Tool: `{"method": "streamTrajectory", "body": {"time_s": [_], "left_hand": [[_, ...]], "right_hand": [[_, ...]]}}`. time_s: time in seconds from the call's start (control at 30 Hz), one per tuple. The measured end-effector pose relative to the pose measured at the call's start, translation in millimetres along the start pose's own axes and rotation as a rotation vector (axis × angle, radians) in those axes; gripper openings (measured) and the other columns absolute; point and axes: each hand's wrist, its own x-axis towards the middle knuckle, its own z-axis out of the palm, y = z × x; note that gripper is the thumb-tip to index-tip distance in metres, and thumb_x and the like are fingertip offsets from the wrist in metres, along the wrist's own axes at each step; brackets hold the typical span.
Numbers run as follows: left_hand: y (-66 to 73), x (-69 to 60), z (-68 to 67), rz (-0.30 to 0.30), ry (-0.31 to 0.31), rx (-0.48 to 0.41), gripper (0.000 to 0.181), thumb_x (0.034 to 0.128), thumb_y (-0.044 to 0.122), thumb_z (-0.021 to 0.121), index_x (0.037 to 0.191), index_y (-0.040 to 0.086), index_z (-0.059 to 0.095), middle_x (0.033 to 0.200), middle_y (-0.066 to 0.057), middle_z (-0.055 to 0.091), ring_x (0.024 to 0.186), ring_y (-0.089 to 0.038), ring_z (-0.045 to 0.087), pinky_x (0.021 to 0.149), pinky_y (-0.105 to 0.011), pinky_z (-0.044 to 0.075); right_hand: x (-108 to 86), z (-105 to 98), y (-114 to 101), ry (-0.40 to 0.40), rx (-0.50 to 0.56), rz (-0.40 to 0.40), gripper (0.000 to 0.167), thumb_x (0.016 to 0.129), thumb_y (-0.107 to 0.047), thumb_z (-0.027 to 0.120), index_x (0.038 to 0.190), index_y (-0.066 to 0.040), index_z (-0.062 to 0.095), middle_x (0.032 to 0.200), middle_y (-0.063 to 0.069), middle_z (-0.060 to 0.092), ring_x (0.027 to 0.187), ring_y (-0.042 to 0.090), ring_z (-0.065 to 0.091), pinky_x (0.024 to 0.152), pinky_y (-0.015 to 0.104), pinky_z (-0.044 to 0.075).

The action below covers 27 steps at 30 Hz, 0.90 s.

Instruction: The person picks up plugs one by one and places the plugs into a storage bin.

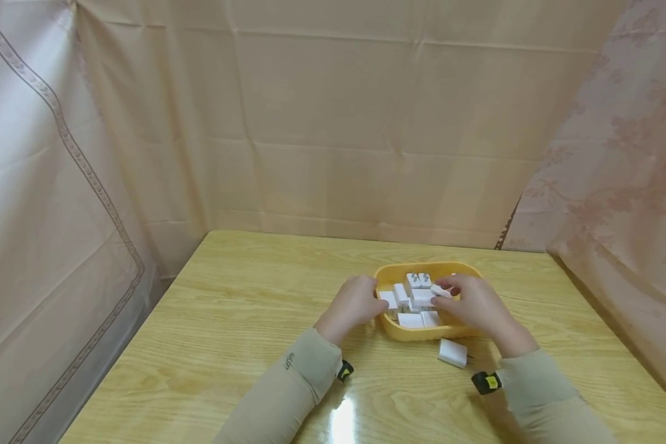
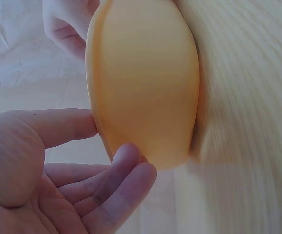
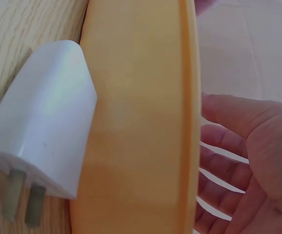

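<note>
A yellow plastic bin (image 1: 416, 334) stands on the table, holding several white charger plugs (image 1: 410, 320). My left hand (image 1: 357, 303) grips the bin's left end; in the left wrist view its thumb touches the rim and its fingers curl by the end wall. My right hand (image 1: 476, 306) reaches in over the right side and pinches a white charger plug (image 1: 441, 291) among the others. In the right wrist view the bin wall hides those fingertips. Another white charger plug (image 1: 452, 353) lies on the table before the bin, its two prongs pointing right.
The wood-grain table (image 1: 244, 296) extends left of the bin. A beige cloth (image 1: 333, 123) hangs behind it, with patterned cloths (image 1: 633, 185) at the sides. Each wrist wears a black band, one by the right sleeve (image 1: 538, 382).
</note>
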Motion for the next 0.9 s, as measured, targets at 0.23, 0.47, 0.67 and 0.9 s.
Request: {"method": "streamTrajectory", "body": {"time_s": [0.23,0.47,0.67,0.9], "left_hand": [[-1.1,0.3,-0.6,0.004,0.002,0.002,0.016,0.0884,0.016,0.073,0.079,0.009,0.063,0.063,-0.002,0.053,0.05,-0.014,0.05,0.045,-0.025,0.041],[-2.3,0.5,0.1,0.005,0.002,0.009,0.018,0.0883,0.017,0.073,0.077,0.009,0.062,0.062,-0.001,0.052,0.05,-0.013,0.049,0.045,-0.025,0.04],[-2.0,-0.8,0.2,0.021,0.012,0.016,0.02,0.0877,0.017,0.074,0.075,0.009,0.061,0.062,-0.001,0.05,0.05,-0.014,0.047,0.044,-0.026,0.038],[-1.1,-1.2,1.4,0.015,0.005,0.013,0.018,0.0883,0.018,0.074,0.078,0.009,0.062,0.063,-0.002,0.052,0.051,-0.014,0.048,0.045,-0.026,0.04]], "right_hand": [[-7.2,-8,-1,0.033,-0.003,-0.038,0.041,0.092,-0.027,0.077,0.123,0.0,0.071,0.116,0.017,0.07,0.101,0.034,0.063,0.077,0.048,0.054],[-16.2,-15,-2,0.044,-0.011,-0.058,0.044,0.092,-0.033,0.077,0.123,-0.001,0.071,0.122,0.017,0.069,0.101,0.033,0.063,0.079,0.049,0.054],[-23.3,-19,-2,0.063,-0.038,-0.07,0.047,0.091,-0.037,0.078,0.122,-0.003,0.073,0.12,0.015,0.07,0.099,0.032,0.064,0.076,0.049,0.055],[-35.1,-24,1,0.08,-0.055,-0.063,0.05,0.092,-0.043,0.076,0.124,-0.005,0.072,0.119,0.016,0.07,0.1,0.033,0.064,0.074,0.048,0.055]]}}
